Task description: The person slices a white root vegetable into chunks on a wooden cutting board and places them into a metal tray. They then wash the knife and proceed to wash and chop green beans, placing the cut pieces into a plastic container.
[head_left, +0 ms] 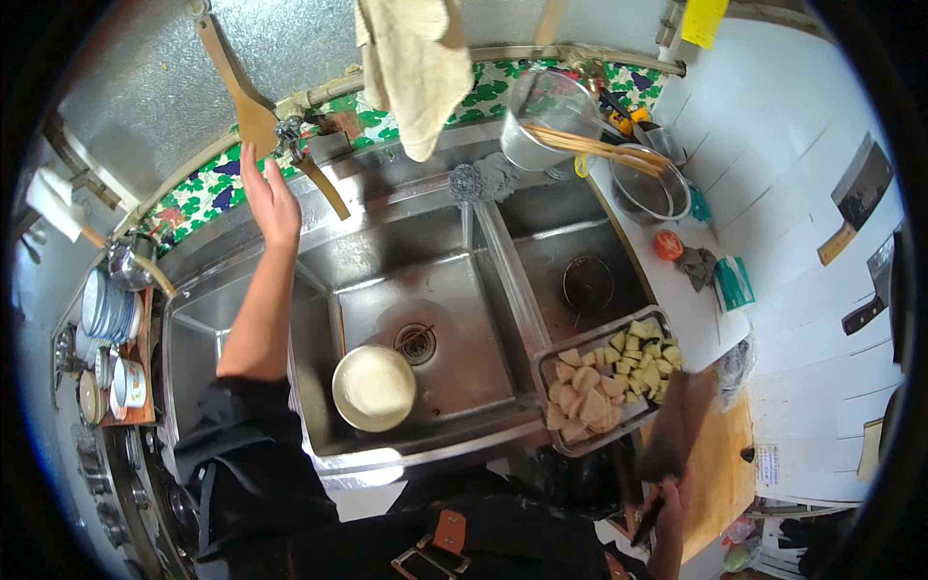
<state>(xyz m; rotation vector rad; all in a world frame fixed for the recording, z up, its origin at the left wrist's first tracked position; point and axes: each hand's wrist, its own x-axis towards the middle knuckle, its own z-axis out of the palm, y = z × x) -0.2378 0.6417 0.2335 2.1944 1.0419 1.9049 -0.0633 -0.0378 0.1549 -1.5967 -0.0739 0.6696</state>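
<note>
My left hand [271, 201] is raised over the back left of the sink, fingers stretched out and holding nothing. Its fingertips are close to the metal tap [290, 137] and overlap the low end of a hanging wooden paddle [255, 118]; I cannot tell whether they touch. At the lower right, my right hand [675, 498] is closed around the handle of a cleaver [681, 420], its broad blade pointing away and slightly blurred. Beside the blade, a metal tray [547, 365] holds pale slices [586, 391] and dark-skinned, pale green chunks [635, 360].
A pale bowl [375, 389] stands in the steel sink [425, 300] near the drain. A wooden board [725, 454] lies under the cleaver. Cleavers [863, 184] hang on the right wall. Long chopsticks [599, 145], a cut tomato [667, 246] and stacked plates [101, 304] stand around the sink.
</note>
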